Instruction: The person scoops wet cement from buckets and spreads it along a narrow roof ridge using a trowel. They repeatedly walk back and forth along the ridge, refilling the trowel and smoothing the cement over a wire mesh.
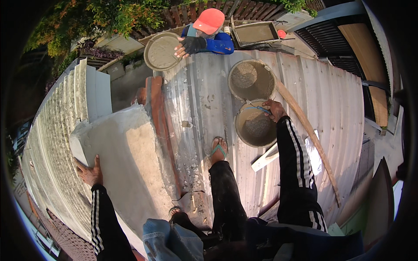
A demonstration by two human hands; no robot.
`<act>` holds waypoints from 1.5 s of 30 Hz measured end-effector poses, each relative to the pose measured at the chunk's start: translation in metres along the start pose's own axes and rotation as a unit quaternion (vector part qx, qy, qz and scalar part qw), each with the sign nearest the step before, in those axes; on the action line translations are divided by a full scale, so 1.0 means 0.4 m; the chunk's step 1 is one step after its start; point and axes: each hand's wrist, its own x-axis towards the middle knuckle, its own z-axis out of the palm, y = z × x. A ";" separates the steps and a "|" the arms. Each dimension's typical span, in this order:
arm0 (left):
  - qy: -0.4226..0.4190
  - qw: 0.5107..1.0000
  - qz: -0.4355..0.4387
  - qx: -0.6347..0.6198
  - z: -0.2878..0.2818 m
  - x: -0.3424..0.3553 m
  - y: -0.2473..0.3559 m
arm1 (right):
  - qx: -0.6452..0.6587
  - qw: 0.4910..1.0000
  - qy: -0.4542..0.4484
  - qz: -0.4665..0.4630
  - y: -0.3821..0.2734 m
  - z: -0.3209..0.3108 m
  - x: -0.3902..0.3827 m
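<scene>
While the person is crouching on the sloping metal roof, the footing is looking like the chief hazard: one sandalled foot is bracing on the ribbed sheets, and loose mortar crumbs are lying just beside it, so a slip down the slope is a fair risk in my judgement.

The right hand is closing around a blue-handled trowel and is reaching over the far rim of the near pan, which is holding a mound of grey mortar. The pan is sitting on corrugations with nothing visibly chocking it; a hard scoop against the rim could be tipping or sliding it. A second pan of mortar is lying touching or almost touching it, farther up, and could be going with it.

The left hand is resting spread and flat on the plastered wall top, well apart from the pans, holding nothing. If that plaster is fresh, the palm could be marking it.

A long plank is lying diagonally just right of the pans, and a float is lying under the right forearm; either could be getting kicked loose.

At the roof edge, another person in an orange cap is lifting a third pan with a gloved hand; anything sliding could be striking them.
</scene>
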 end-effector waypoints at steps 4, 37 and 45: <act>0.028 0.999 0.026 -0.014 -0.002 -0.004 -0.004 | -0.116 0.988 0.000 -0.102 -0.119 -0.008 0.103; 0.077 0.987 0.134 -0.052 0.011 0.016 -0.021 | -0.275 0.884 0.063 -0.372 -0.405 0.484 0.170; 0.062 0.990 0.118 -0.047 -0.005 0.012 -0.008 | -0.272 0.868 -0.084 -0.407 -0.642 1.132 0.168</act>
